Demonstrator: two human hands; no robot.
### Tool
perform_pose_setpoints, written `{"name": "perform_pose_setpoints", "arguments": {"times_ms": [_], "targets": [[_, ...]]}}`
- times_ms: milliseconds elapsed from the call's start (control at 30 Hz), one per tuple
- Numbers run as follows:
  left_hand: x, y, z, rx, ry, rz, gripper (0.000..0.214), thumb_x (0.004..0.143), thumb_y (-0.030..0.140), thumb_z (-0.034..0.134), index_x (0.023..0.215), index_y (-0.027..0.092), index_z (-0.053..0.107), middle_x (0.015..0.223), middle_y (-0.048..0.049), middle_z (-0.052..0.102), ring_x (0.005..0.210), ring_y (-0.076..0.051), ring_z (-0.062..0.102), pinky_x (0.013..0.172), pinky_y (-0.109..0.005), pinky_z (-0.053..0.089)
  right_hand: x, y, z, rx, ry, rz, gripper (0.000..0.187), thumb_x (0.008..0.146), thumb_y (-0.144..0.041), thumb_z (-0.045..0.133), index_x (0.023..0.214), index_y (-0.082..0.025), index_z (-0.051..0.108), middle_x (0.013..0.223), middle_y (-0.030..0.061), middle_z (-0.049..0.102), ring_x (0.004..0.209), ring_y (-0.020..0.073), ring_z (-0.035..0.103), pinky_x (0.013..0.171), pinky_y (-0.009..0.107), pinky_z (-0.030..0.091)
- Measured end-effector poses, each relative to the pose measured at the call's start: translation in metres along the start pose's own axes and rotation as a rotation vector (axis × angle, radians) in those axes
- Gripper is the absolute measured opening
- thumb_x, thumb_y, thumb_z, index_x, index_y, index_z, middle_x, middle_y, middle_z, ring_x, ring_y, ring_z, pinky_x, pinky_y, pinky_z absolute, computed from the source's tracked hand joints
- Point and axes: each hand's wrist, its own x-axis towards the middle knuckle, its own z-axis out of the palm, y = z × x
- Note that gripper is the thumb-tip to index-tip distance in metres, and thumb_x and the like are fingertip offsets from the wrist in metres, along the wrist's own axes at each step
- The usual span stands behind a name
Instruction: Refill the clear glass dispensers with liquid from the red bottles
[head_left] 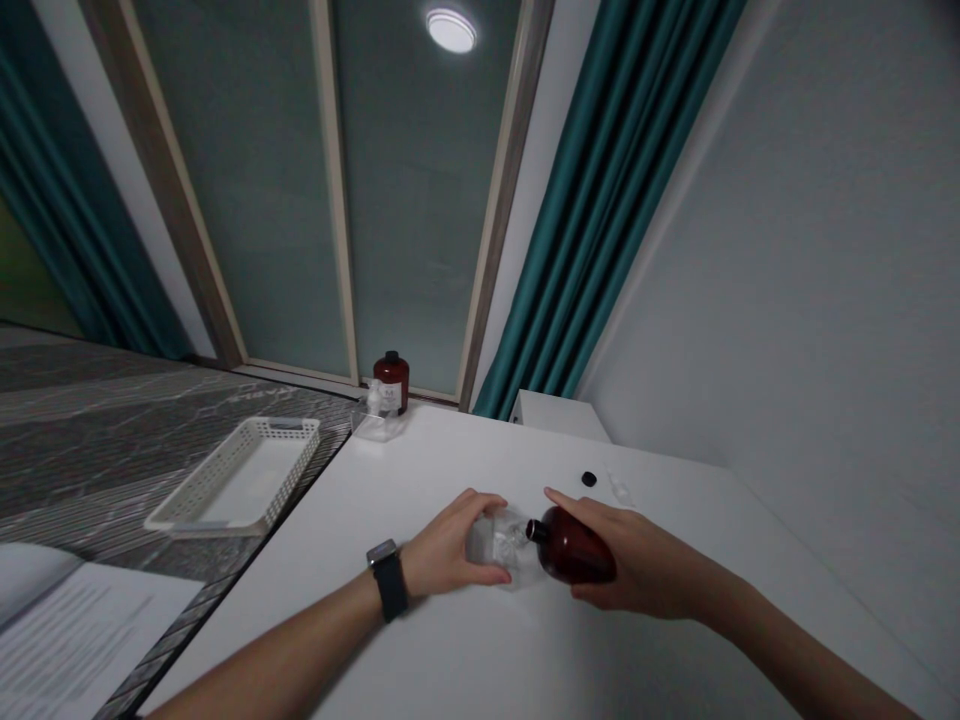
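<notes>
My left hand [457,550], below a wrist with a dark watch, is wrapped round a clear bottle [491,538] on the white table. My right hand [626,560] grips a dark red-brown bottle [574,547], tilted on its side with its uncapped neck pointing left. That neck is right at the top of the clear bottle; whether they touch and whether liquid is flowing I cannot tell. Beyond my right hand lie a round black cap [589,479] and a clear pump top [619,488], hard to make out.
A white table [450,450] spreads under my hands. At its far left corner stand a capped brown bottle [392,372] and a clear container with a pump [377,415]. Left of the table are a white basket [255,475] and an open book [97,630] on a grey patterned surface.
</notes>
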Motion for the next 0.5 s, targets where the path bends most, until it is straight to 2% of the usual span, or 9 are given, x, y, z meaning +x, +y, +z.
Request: {"name": "perform_pose_setpoints", "arguments": {"times_ms": [133,500], "targets": [[-0.0002,-0.0001,0.0008,-0.014,-0.004,-0.005,0.073,0.064,0.025,0.089,0.126,0.019,0.05,0.118,-0.0088,0.059,0.106,-0.025,0.057,0.095,-0.041,0.047,0.0013,-0.0025,-0.0034,-0.027,-0.06,0.029,0.095,0.072,-0.032,0.075,0.154,-0.026,0.028,0.151,0.0119,0.048,0.131,0.0328,0.053,0.107,0.046,0.043],[-0.0002,0.0023,0.0005,-0.02,-0.01,-0.007,0.072,0.064,0.025,0.089,0.125,0.018,0.051,0.117,-0.0089,0.059,0.105,-0.025,0.057,0.094,-0.04,0.047,0.0031,-0.0058,-0.008,-0.035,-0.088,0.068,0.095,0.072,-0.035,0.075,0.154,-0.027,0.028,0.153,0.0103,0.045,0.134,0.0335,0.05,0.11,0.048,0.04]]}}
